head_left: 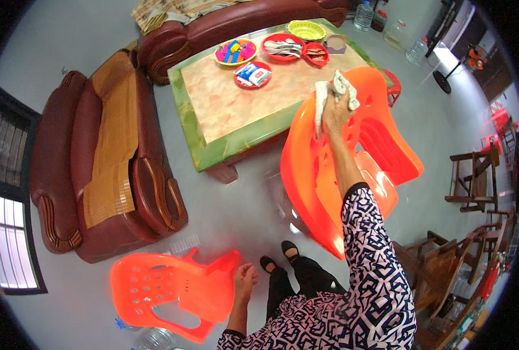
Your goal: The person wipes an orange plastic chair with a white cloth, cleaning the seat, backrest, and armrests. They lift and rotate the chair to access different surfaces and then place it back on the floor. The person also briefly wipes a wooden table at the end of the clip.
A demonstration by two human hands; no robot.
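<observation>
Cloth (321, 98) is bunched in your right hand (336, 114), likely to pad its grip against the right chair (304, 166), while your left hand (245, 276), loosely half-open, hangs beside the left chair (206, 298)

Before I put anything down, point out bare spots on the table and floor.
The table is bare between the red plate and the table's near green border. The floor is bare between the right chair and the wooden stool. Crowded: the table's far side, with its dishes.
</observation>
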